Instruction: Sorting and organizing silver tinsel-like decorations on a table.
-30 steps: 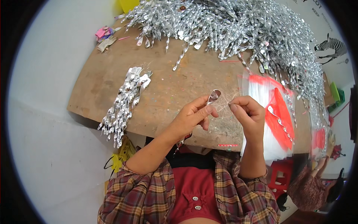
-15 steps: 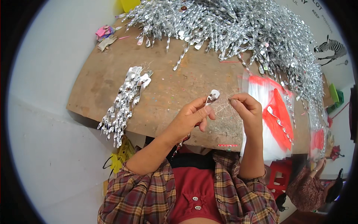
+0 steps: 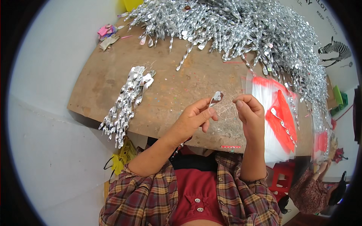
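Between the thumb and fingers of my left hand (image 3: pixel 196 117) is the rounded end of a shiny twisted foil strip (image 3: pixel 217 96); its tail hangs down below the palm toward my lap. My right hand (image 3: pixel 250 108) pinches thin pale string (image 3: pixel 227 110), whose loose loops spread over the table between both hands. Where exactly the string meets the strip is too fine to make out. A bundle of similar twisted silver strips (image 3: pixel 122 103) lies at the left edge, with string ends at its top.
A large heap of silver twisted strips (image 3: pixel 233 30) covers the far side of the brown table (image 3: pixel 166 86). Clear plastic bags with red parts (image 3: pixel 271 124) lie at the right. Crumpled cloths (image 3: pixel 108 37) sit far left. Another person (image 3: pixel 311 188) is at lower right.
The strip's rounded end has tilted slightly in my left hand. My right hand has barely moved, still pinching the string.
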The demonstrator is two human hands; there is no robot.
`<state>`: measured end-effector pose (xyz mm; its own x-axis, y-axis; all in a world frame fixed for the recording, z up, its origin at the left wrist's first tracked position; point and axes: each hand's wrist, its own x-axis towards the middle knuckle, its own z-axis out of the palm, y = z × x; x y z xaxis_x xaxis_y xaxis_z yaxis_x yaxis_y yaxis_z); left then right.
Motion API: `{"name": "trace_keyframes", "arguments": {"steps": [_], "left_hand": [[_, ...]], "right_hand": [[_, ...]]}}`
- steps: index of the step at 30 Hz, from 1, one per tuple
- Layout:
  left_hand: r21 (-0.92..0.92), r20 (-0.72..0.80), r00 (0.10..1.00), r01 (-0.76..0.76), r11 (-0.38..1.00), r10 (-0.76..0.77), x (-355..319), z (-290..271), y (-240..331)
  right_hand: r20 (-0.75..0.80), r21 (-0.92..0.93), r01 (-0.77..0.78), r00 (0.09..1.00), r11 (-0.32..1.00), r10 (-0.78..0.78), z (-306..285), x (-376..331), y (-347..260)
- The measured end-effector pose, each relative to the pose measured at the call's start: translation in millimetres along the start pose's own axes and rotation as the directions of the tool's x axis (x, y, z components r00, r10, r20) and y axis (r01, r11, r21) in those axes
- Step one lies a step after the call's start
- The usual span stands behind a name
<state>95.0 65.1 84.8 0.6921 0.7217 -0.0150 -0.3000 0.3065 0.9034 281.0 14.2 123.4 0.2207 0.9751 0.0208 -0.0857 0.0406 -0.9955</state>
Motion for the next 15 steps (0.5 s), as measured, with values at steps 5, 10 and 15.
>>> {"name": "trace_keyframes", "arguments": {"steps": [5, 10, 15], "left_hand": [[-0.004, 0.01, 1.0, 0.003, 1.0, -0.003, 0, -1, -2], [0.056, 0.016, 1.0, -0.01, 0.998, 0.01, -2, 5, -1], [0.097, 0.001, 1.0, -0.028, 0.995, 0.028, -4, 8, 1]], "right_hand": [[-0.025, -0.105, 0.048, 0.998, 0.993, -0.051, 7, -7, 1], [-0.01, -0.168, 0.099, 0.995, 0.981, -0.102, 4, -7, 10], [-0.017, -0.185, 0.092, 0.995, 0.979, -0.097, 4, -8, 13]]}}
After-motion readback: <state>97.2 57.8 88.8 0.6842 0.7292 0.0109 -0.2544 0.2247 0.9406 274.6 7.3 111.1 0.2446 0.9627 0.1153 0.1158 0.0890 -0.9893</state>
